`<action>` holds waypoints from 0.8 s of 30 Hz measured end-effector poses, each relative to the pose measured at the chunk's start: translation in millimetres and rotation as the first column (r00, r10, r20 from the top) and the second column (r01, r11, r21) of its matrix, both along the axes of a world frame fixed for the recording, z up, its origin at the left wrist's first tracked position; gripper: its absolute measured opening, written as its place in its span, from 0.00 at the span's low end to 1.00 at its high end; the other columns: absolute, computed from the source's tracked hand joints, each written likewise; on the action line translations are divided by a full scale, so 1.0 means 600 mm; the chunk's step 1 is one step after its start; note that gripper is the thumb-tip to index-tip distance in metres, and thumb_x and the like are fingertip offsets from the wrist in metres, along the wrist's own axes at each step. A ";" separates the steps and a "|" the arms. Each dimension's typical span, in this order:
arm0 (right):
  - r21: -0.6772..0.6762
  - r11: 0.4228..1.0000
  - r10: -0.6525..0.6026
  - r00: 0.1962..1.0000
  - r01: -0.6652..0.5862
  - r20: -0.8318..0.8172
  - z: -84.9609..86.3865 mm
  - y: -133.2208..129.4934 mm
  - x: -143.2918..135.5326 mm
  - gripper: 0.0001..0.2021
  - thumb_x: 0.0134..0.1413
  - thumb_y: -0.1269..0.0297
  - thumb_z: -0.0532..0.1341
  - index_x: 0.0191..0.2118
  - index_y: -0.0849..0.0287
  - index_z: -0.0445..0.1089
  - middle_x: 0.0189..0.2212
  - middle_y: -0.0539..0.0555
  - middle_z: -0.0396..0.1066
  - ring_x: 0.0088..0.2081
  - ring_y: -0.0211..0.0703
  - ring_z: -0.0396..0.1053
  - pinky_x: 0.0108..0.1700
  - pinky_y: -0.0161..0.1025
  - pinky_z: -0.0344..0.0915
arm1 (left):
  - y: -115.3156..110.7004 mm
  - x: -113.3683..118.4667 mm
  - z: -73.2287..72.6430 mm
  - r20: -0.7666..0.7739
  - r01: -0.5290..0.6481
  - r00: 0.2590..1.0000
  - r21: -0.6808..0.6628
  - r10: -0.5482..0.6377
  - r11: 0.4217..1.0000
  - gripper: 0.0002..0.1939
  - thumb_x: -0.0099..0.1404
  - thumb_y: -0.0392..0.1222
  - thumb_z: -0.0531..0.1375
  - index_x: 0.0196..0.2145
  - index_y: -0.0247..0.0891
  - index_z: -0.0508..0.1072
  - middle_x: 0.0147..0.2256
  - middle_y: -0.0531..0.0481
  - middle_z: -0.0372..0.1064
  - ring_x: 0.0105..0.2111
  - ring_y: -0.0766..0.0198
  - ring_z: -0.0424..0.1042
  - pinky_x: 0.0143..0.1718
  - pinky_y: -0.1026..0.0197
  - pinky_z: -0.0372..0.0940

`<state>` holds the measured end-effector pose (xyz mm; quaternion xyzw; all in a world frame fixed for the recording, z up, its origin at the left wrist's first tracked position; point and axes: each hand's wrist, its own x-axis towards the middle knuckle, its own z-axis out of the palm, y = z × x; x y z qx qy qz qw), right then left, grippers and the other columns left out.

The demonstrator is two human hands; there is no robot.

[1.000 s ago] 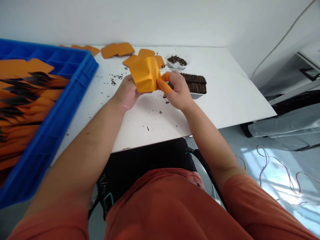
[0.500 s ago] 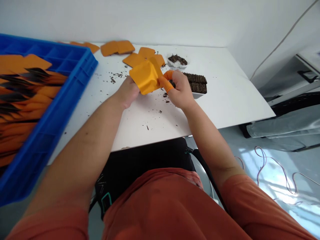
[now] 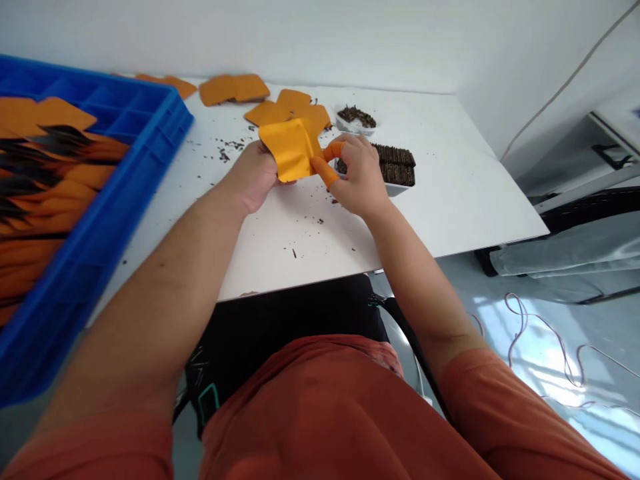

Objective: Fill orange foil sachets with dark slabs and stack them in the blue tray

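A flat orange packet (image 3: pixel 291 150) is held above the table, tilted with its broad face toward me. My left hand (image 3: pixel 257 175) is closed on its left side, most fingers hidden behind it. My right hand (image 3: pixel 359 172), with orange covers on thumb and index finger, pinches the packet's right edge. Just past that hand stands a white tray (image 3: pixel 397 191) packed with rows of thin dark brown slabs (image 3: pixel 397 163), partly hidden by the hand. More flat orange packets (image 3: pixel 293 100) lie fanned out behind the held one.
On the left, a blue plastic crate (image 3: pixel 150 143) holds many orange packets, some with dark tops. Further orange packets (image 3: pixel 234 88) lie along the wall. A clear tub (image 3: pixel 356 120) contains dark brown bits. Brown crumbs dot the white table (image 3: pixel 450 193). Cables lie on the floor at right.
The packet has tipped slightly and its face looks flatter toward me. Both hands stay on it, nearly in place. The camera view has shifted a little.
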<state>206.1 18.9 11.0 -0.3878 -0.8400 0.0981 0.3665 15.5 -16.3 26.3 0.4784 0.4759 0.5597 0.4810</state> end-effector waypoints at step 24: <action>0.069 0.988 0.126 0.976 -0.140 0.176 0.012 -0.010 0.003 0.37 0.60 0.38 0.68 0.71 0.40 0.62 0.65 0.56 0.68 0.67 0.65 0.61 0.73 0.68 0.55 | -0.001 0.010 -0.010 -0.197 -0.108 0.969 0.217 0.151 0.970 0.15 0.52 0.29 0.58 0.17 0.37 0.54 0.22 0.56 0.43 0.24 0.73 0.44 0.35 0.57 0.61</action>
